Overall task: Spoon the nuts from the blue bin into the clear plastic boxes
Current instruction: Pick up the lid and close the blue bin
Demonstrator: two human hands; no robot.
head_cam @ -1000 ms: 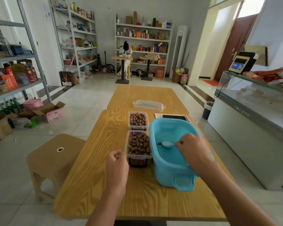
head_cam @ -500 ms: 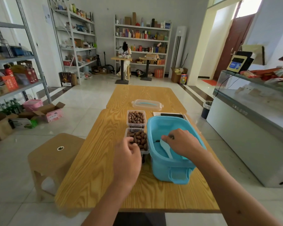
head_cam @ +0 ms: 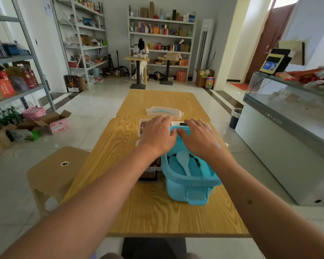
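The table [head_cam: 153, 208] is of wood-look board with a strong grain pattern and a smooth, slightly matt face; the blue bin [head_cam: 190, 186] is of opaque plastic, smooth with a soft shine; the spoon [head_cam: 183, 161] in it is of pale plastic, also smooth; the lid [head_cam: 164, 112] further back is of clear plastic, glossy; the stool [head_cam: 52, 172] looks like matt tan plastic; the floor [head_cam: 86, 124] is of glossy pale tiles which reflect light.

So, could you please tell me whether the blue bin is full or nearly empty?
Nearly empty: the blue bin shows bare floor, only a few nuts along its far side beside the loose spoon.
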